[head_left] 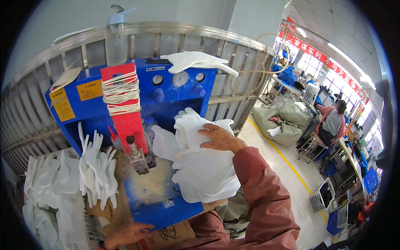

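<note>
My right hand [221, 138] lies on the upper part of a stack of thin white shaped pieces [204, 177], fingers stretched leftward and thumb apart. The pieces look like foam or plastic, with curved, lobed outlines. At the lower edge, my left hand [128, 234] rests by the near edge of a blue machine bed [152, 214], its fingers extended and holding nothing. Between the hands, pale dust or shavings [150, 183] cover part of the bed. Above it stands a red machine arm [125, 118] wound with cream cord, with a dark metal head [141, 160] at its lower end.
A blue machine housing [137, 75] with gauges stands behind, white pieces [196, 60] on top. More white pieces fill a crate [85, 225] at left. A metal railing [166, 28] holds a bottle [116, 41]. Farther right are sacks [287, 118], baskets [322, 195] and a seated person [333, 121].
</note>
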Tool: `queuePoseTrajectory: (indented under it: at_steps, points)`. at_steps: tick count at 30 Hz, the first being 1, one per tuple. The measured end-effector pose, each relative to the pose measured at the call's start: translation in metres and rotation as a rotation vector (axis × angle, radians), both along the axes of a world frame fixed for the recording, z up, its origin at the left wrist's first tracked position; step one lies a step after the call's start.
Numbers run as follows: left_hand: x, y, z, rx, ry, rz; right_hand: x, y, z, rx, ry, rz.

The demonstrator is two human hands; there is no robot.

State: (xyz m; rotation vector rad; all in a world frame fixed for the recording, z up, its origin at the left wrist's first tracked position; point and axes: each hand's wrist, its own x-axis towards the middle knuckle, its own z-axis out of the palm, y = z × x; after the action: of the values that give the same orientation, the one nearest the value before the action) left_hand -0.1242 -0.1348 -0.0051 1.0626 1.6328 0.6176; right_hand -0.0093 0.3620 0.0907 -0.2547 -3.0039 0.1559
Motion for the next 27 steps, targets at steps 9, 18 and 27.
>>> queuePoseTrajectory:
  at_steps: [9,18,27]
  points:
    - [0.005,0.001,0.007,0.071,0.000,0.014,-0.002,0.001,-0.017,0.081,0.301,-0.008]
    - [0.022,0.011,0.005,0.182,-0.187,0.319,0.050,-0.015,0.073,0.012,0.935,-0.126]
    - [0.086,0.042,0.055,0.723,-1.077,0.633,0.109,-0.232,0.014,0.212,0.704,0.298]
